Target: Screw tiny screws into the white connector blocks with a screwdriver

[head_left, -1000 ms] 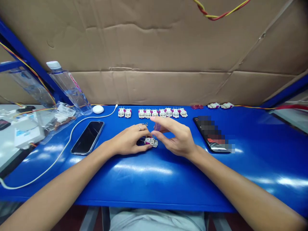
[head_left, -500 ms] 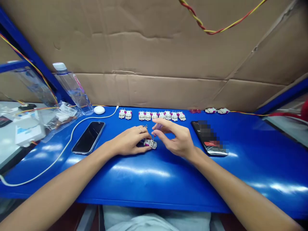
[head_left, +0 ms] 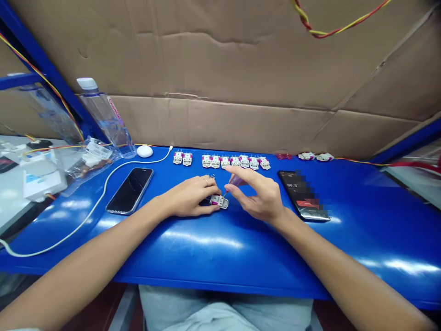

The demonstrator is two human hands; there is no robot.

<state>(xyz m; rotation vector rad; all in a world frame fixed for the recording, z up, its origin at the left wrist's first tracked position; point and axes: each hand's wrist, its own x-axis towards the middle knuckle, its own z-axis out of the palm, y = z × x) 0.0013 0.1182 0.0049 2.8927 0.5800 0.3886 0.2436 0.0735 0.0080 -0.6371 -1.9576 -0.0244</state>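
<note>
My left hand [head_left: 191,196] lies on the blue table [head_left: 220,243] with its fingers closed on a small white and magenta part [head_left: 219,201], holding it down. My right hand [head_left: 260,195] pinches a small screwdriver with a clear purple handle [head_left: 233,182]; its thin tip points down at the part. Behind the hands stands a row of several like parts [head_left: 236,161], with two more [head_left: 182,158] to their left.
A dark phone [head_left: 130,190] with a white cable [head_left: 93,211] lies at the left, another phone [head_left: 303,201] at the right. A water bottle [head_left: 103,117], a white puck [head_left: 144,151], plastic bags and cardboard walls ring the table. Two more parts [head_left: 315,156] sit far right.
Both hands stay on the part; the right hand has turned the screwdriver slightly and tipped it lower. The view has shifted a little.
</note>
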